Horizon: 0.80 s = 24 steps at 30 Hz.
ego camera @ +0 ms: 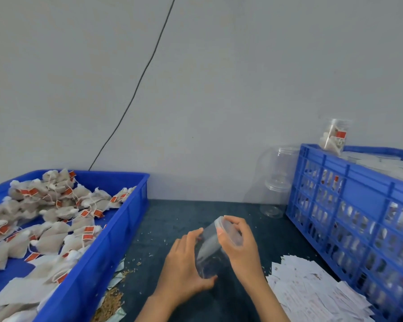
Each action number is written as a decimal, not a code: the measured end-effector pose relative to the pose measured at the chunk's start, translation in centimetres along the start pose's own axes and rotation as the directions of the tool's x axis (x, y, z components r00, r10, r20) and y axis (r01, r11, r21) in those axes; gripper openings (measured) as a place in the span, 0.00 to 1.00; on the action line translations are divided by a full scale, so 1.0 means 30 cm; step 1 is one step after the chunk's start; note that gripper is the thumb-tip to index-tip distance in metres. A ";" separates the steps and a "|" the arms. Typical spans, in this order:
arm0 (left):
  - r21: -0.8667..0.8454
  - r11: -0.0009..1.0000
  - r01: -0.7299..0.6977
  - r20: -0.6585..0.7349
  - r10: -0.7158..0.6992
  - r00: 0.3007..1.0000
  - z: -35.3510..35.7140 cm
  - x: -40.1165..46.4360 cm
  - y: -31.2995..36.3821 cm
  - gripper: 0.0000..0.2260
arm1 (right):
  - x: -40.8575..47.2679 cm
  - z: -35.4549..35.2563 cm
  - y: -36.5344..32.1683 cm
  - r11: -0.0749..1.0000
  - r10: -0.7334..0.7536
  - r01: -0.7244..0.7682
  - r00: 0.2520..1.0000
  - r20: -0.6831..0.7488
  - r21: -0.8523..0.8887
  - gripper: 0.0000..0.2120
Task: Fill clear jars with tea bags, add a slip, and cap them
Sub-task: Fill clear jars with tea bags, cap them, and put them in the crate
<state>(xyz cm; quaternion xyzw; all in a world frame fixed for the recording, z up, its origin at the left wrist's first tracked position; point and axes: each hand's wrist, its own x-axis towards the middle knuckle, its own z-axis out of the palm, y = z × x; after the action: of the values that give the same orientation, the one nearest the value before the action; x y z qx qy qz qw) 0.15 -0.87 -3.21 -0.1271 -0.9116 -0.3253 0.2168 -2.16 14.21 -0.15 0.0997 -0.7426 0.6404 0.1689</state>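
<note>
On my dark worktop I see a blue tray of tea bags at left, a blue crate of filled jars at right, and paper slips in front of it. Between them my left hand grips a tilted clear jar, while my right hand grasps its lid.

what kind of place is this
Probably a small tea-packing workstation: a blue tray heaped with tea bags, a blue crate of filled jars, and a pile of paper slips.
</note>
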 end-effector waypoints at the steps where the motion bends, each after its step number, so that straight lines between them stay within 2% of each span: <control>1: -0.026 1.000 0.014 -0.015 -0.014 1.000 0.001 -0.004 -0.005 0.41 | 0.000 0.002 -0.003 1.000 -0.023 0.023 1.000 0.008 0.001 0.10; 10: -0.034 0.999 -0.011 0.035 0.013 0.999 -0.004 0.011 -0.019 0.40 | -0.030 -0.018 0.008 0.996 -0.058 0.059 0.998 -0.011 0.060 0.13; 18: -0.064 0.998 -0.019 0.019 0.020 1.000 -0.005 0.001 -0.018 0.39 | -0.048 -0.041 0.010 0.994 -0.091 0.089 0.995 0.037 0.065 0.17; 22: -0.125 0.992 0.003 0.034 0.001 0.999 -0.013 0.008 -0.025 0.39 | -0.051 -0.044 -0.002 0.994 -0.106 0.102 0.992 0.075 0.047 0.17; 24: -0.226 0.974 0.035 0.094 -0.014 0.996 -0.025 0.008 -0.046 0.38 | -0.049 -0.049 -0.018 0.989 -0.149 0.149 0.979 0.143 0.009 0.17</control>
<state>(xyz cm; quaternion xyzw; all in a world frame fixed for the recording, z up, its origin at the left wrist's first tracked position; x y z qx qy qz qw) -0.34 -2.39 -3.33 -0.1544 -0.8788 -0.4240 0.1549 -0.43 15.48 -0.03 0.2005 -0.7439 0.6164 0.1627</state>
